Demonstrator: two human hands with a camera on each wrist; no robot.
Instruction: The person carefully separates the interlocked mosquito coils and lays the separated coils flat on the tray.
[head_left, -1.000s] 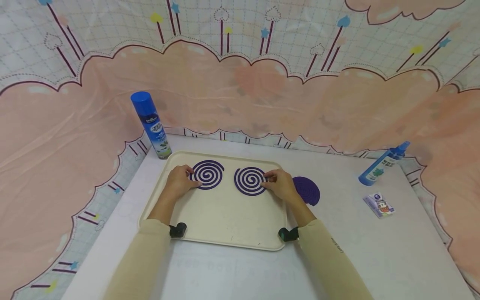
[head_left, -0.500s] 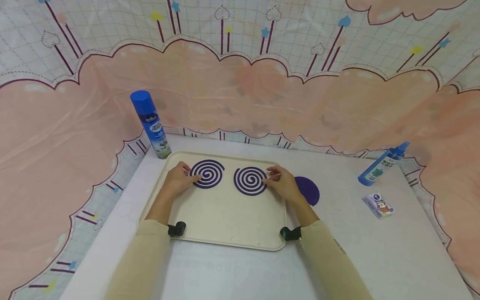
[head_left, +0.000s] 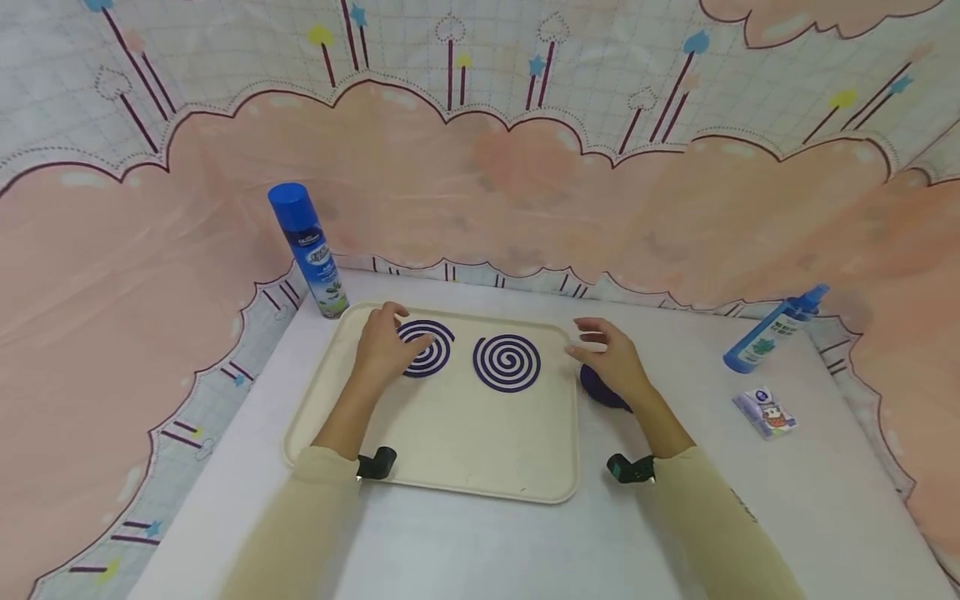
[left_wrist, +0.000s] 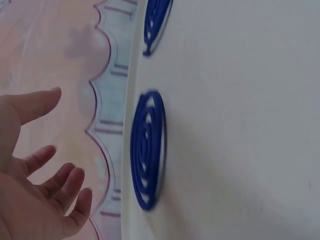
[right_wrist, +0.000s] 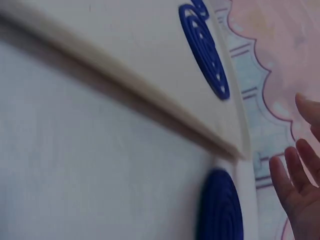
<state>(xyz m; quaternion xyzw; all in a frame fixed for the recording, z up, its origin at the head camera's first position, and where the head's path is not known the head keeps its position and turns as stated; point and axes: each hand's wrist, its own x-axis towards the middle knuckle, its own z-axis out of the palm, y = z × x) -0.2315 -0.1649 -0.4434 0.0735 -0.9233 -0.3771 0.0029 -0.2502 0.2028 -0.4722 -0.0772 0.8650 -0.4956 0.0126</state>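
Note:
Two dark blue-purple mosquito coils lie flat near the far side of a cream tray (head_left: pixel 450 442). Above the left coil (head_left: pixel 442 360) hovers my left hand (head_left: pixel 384 346), fingers spread and holding nothing; it covers part of that coil. In the left wrist view a gap shows between this hand (left_wrist: pixel 40 185) and the coil (left_wrist: pixel 148 150). The right coil (head_left: pixel 507 363) lies fully in sight. Beyond the tray's right edge my right hand (head_left: pixel 611 358) is raised with loose fingers and no object in it. Beneath it, a tightly wound coil disc (head_left: pixel 600 390) on the table is partly hidden.
A blue aerosol can (head_left: pixel 309 250) stands at the tray's far left corner. On the right are a blue spray bottle (head_left: pixel 776 329) and a small purple-white packet (head_left: pixel 765 413). A patterned fabric backdrop (head_left: pixel 480 200) rises behind the white table (head_left: pixel 465 542).
Both hands have let go of the coils' edges and lifted. The right hand has moved right, past the tray's edge; the left has shifted slightly up and right. The coils stay put.

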